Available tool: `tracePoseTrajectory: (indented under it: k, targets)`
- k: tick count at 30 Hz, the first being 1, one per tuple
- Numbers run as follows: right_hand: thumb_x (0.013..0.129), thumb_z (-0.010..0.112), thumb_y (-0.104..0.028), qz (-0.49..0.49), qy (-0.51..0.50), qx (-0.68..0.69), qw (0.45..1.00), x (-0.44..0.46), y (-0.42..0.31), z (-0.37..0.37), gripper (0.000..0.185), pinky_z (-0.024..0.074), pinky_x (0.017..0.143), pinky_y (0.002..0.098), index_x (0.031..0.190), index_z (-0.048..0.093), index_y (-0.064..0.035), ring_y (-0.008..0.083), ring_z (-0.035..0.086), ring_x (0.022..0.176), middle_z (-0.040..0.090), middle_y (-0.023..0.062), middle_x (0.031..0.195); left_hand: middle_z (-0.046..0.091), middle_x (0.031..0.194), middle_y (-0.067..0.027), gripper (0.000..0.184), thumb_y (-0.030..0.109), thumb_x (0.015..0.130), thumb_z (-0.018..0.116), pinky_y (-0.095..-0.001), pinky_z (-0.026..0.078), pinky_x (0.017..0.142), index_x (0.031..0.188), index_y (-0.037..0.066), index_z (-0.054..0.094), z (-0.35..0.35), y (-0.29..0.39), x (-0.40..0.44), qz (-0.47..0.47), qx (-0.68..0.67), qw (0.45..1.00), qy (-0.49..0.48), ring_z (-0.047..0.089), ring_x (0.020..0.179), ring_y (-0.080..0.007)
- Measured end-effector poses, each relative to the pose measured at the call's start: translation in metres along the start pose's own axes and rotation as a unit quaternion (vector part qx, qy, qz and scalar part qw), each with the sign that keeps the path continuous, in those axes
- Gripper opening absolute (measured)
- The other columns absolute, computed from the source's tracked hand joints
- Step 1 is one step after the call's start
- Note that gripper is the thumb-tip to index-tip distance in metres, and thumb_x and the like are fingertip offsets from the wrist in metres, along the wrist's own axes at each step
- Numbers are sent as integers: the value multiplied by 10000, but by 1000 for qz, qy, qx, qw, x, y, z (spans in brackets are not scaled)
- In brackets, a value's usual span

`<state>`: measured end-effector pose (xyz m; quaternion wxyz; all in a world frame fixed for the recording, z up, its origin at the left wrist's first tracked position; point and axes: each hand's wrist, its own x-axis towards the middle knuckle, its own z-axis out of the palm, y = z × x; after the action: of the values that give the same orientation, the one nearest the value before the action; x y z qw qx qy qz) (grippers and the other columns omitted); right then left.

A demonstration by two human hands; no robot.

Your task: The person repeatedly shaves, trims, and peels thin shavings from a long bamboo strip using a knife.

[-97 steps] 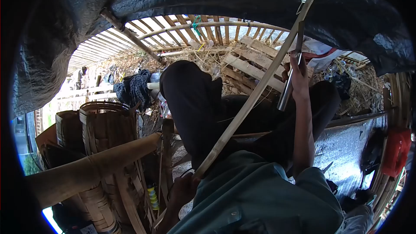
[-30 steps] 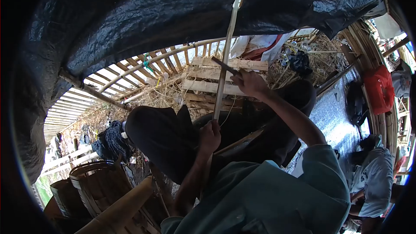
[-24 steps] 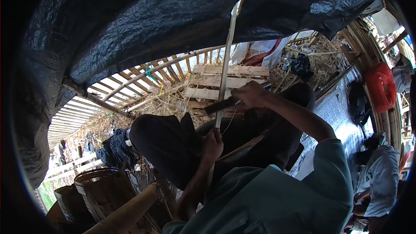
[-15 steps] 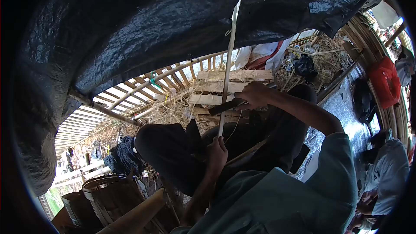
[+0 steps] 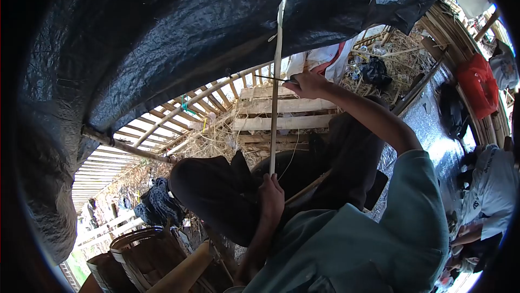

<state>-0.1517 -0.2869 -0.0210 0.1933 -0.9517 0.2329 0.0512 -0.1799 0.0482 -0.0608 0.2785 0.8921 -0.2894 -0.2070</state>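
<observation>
A long pale bamboo strip (image 5: 275, 114) stands upright in the view, from my lap to the black sheet overhead. My left hand (image 5: 271, 195) is closed around its lower end, between my knees. Higher up, my right hand (image 5: 310, 85) grips the handle of a dark knife (image 5: 268, 78). The blade is seen nearly edge-on and lies across the strip. A thin curled sliver (image 5: 272, 37) sticks out from the strip near its top.
Wooden slats (image 5: 287, 106) and straw lie beyond my knees. Woven baskets (image 5: 146, 255) and a thick bamboo pole (image 5: 187, 271) stand at lower left. A red bag (image 5: 478, 86) hangs at right, above a person in a pale shirt (image 5: 490, 184). The black sheet (image 5: 179, 43) hangs low ahead.
My right hand has moved the knife up along the strip, away from my left hand. The blade has turned from broadside to nearly edge-on. My left hand still holds the lower end.
</observation>
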Motion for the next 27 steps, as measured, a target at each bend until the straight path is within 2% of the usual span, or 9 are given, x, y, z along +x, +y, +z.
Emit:
tracePoseTrajectory:
  k: [2, 4, 8, 10, 16, 21, 24, 26, 27]
  targets:
    - [893, 448, -546, -30, 27, -68, 997, -10, -8, 12, 534, 487, 705, 497, 947, 606, -39, 381, 636, 802, 642, 214, 784, 598, 709, -253, 235, 221, 964, 417, -500, 487, 546, 872, 13, 474, -5, 3, 7, 7, 24, 1000, 4, 617, 698, -420]
    - [876, 464, -564, -155, -89, -68, 982, -25, -9, 12, 529, 499, 690, 491, 959, 593, -57, 383, 640, 770, 647, 199, 784, 598, 713, -257, 246, 228, 966, 415, -499, 490, 554, 871, 11, 482, 2, -3, -1, 7, 52, 999, 2, 618, 710, -420]
    - [873, 475, -560, -124, 49, -194, 972, -18, 7, 16, 526, 502, 645, 497, 943, 597, -53, 378, 643, 722, 646, 185, 739, 592, 711, -265, 251, 228, 964, 416, -496, 489, 555, 858, 14, 493, 1, -4, -6, -1, -14, 1000, 13, 605, 713, -438]
    - [900, 434, -546, 47, 90, -10, 995, 10, 15, 12, 533, 511, 622, 487, 984, 579, -41, 373, 647, 728, 649, 185, 764, 592, 707, -265, 248, 226, 963, 419, -494, 487, 547, 860, 13, 493, 3, -3, -8, 10, -24, 1000, 18, 604, 705, -439]
    - [820, 578, -530, -340, -65, -178, 921, -29, -2, 2, 467, 481, 544, 487, 867, 592, -66, 346, 611, 550, 583, 150, 568, 589, 680, -256, 247, 224, 959, 429, -499, 482, 527, 863, 7, 499, 2, -8, -6, 41, 25, 998, 40, 608, 685, -425]
    - [870, 483, -546, -36, 96, -54, 993, -4, 9, 27, 507, 500, 620, 497, 913, 582, -51, 360, 646, 689, 643, 166, 728, 586, 638, -236, 246, 226, 959, 430, -495, 475, 494, 850, 19, 506, 1, -2, -4, 15, 3, 999, 47, 605, 647, -423]
    - [858, 548, -489, -120, 45, -50, 991, -25, -5, 27, 464, 512, 582, 469, 971, 567, -40, 372, 637, 664, 622, 167, 653, 585, 627, -232, 252, 234, 959, 431, -488, 472, 474, 845, 23, 511, 7, -6, 1, 34, 20, 997, 63, 604, 633, -421]
    - [827, 582, -505, -300, -29, -127, 945, -37, -8, 21, 451, 491, 556, 479, 939, 576, -68, 356, 628, 616, 609, 156, 620, 585, 623, -230, 257, 240, 958, 434, -485, 470, 465, 844, 23, 512, 12, -14, -2, 50, 38, 996, 68, 604, 626, -419]
    - [835, 575, -499, -280, -2, -141, 950, -36, -5, 21, 444, 489, 554, 482, 926, 574, -64, 359, 625, 611, 607, 155, 615, 584, 619, -229, 258, 241, 957, 435, -486, 471, 467, 844, 23, 513, 12, -11, -1, 44, 24, 996, 72, 604, 624, -419]
